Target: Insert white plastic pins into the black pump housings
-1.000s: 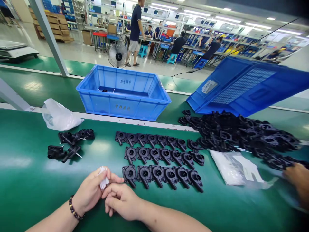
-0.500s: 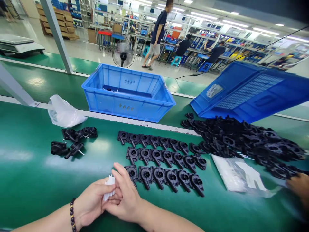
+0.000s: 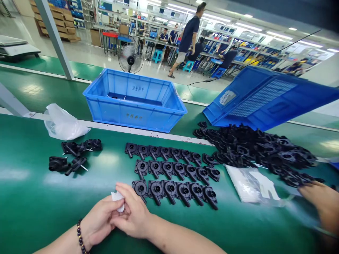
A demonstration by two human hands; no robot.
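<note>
A bundle of short white rods (image 3: pixel 118 201) is gathered between my two hands at the front of the green table. My left hand (image 3: pixel 102 215), with a beaded bracelet on its wrist, pinches the bundle under its thumb. My right hand (image 3: pixel 135 213) is cupped against the other side, fingers curled round the rods; its palm side is partly hidden. Just beyond lie black plastic pump housings (image 3: pixel 169 188) in three rows, round with a spout. To the left is a small group of black housings (image 3: pixel 76 164), some with a white rod sticking out.
A blue crate (image 3: pixel 137 118) stands behind the rows. Another blue crate (image 3: pixel 265 98) is tipped beside a heap of black parts (image 3: pixel 246 144). A bag of white rods (image 3: pixel 243 185) lies right, near a co-worker's hand (image 3: pixel 317 197). A crumpled plastic bag (image 3: pixel 63 123) lies left.
My hands have closed in a little more around the rods, which show less now. The co-worker's hand at right has come further into view, and a person behind has walked right.
</note>
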